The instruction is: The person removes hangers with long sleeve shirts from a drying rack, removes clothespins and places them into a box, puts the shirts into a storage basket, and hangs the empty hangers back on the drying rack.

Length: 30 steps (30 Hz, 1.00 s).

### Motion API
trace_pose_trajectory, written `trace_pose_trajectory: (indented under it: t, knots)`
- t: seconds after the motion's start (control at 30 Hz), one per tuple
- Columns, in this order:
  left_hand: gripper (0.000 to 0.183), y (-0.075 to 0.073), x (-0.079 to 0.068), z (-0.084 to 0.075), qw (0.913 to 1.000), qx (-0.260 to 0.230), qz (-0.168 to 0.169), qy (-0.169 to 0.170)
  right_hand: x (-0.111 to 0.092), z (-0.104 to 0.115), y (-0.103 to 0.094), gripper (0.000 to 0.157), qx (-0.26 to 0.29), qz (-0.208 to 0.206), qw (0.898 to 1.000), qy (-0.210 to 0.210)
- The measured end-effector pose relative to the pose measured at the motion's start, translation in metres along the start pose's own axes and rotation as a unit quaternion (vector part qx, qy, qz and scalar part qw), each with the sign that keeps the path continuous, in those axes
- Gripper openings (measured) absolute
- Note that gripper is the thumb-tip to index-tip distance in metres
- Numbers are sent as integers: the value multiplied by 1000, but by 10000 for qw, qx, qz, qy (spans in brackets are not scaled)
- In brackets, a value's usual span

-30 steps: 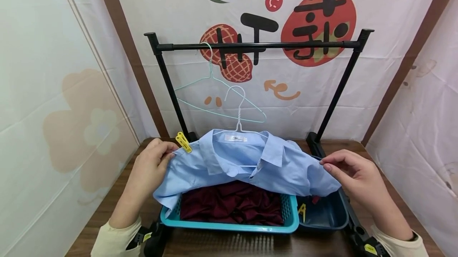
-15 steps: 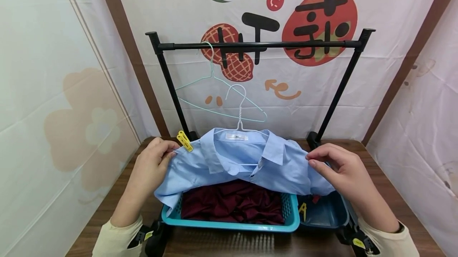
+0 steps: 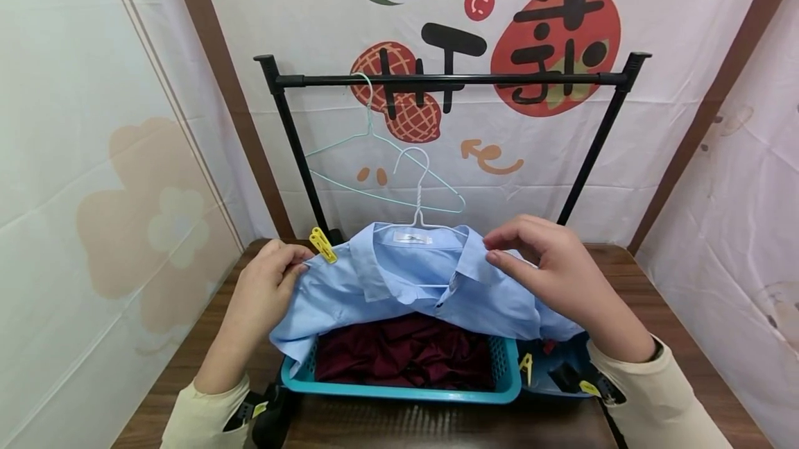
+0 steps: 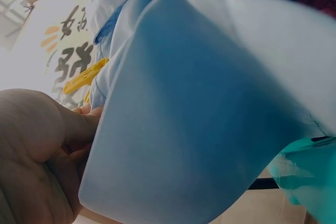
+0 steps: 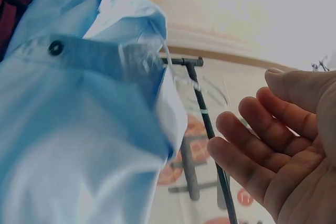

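Note:
A light blue shirt (image 3: 349, 303) with an open collar drapes over a white wire hanger (image 3: 419, 192), whose hook stands up from the collar. At the shoulder on the left, my left hand (image 3: 262, 289) pinches the cloth beside a yellow clothespin (image 3: 323, 246) clipped there. The left wrist view shows the shirt fabric (image 4: 168, 124) hanging in front of that hand (image 4: 37, 156). My right hand (image 3: 552, 268) is by the collar's right side, fingers loosely bent, holding nothing. In the right wrist view, a gap separates its fingertips (image 5: 220, 150) from the shirt.
Below the shirt, a turquoise basket (image 3: 399, 394) holds dark red cloth (image 3: 406, 359). Beside it is a dark blue bin (image 3: 543, 386), partly behind the right forearm, with a yellow clothespin (image 3: 526, 368) inside. Behind stands a black rack (image 3: 499, 79) with a pale green hanger (image 3: 370, 116) on its bar.
My right hand has moved left from the shirt's right shoulder to the collar, its fingers parting from the cloth. The left hand has stayed on the left shoulder.

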<state>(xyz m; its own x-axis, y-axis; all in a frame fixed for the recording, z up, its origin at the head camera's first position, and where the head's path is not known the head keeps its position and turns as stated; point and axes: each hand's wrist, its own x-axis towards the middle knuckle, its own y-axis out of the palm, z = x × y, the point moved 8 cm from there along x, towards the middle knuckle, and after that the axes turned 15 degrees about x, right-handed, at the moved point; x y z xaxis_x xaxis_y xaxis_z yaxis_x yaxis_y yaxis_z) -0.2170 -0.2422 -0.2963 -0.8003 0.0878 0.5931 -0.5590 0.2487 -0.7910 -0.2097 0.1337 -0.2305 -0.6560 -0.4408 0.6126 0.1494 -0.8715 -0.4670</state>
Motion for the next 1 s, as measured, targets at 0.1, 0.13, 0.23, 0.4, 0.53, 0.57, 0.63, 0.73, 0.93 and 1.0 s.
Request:
trace_pose_trajectory:
  t: [0.1,0.13,0.23,0.4,0.53,0.57,0.63,0.73,0.93,1.0]
  knots:
    - [15,1,0,0,10000,-15,39,-28,13,6,11,17,116,181,9998,21]
    - [15,1,0,0,10000,-23,55,-37,17,8,14,17,96,252,9996,-15]
    - [16,2,-1,0,9999,-41,91,-54,28,15,25,16,-15,434,9990,-146]
    - [16,3,0,-1,9999,-48,99,-52,46,29,37,16,-111,640,9976,-248]
    - [16,3,0,-2,9999,-64,91,-39,61,37,47,16,-60,775,9967,-242]
    - [16,3,0,-2,9999,-63,91,-42,65,38,49,16,-48,797,9966,-225]
    - [15,3,0,-2,9999,-60,96,-56,72,40,55,15,-48,840,9963,-162]
    - [15,3,0,-2,9999,-40,111,-70,82,42,64,16,-46,908,9958,-52]
    - [17,0,1,-1,10000,-20,38,-48,102,47,89,18,-58,1119,9937,71]
    - [17,-1,1,0,10000,-23,18,-24,107,48,98,20,-82,1216,9924,158]
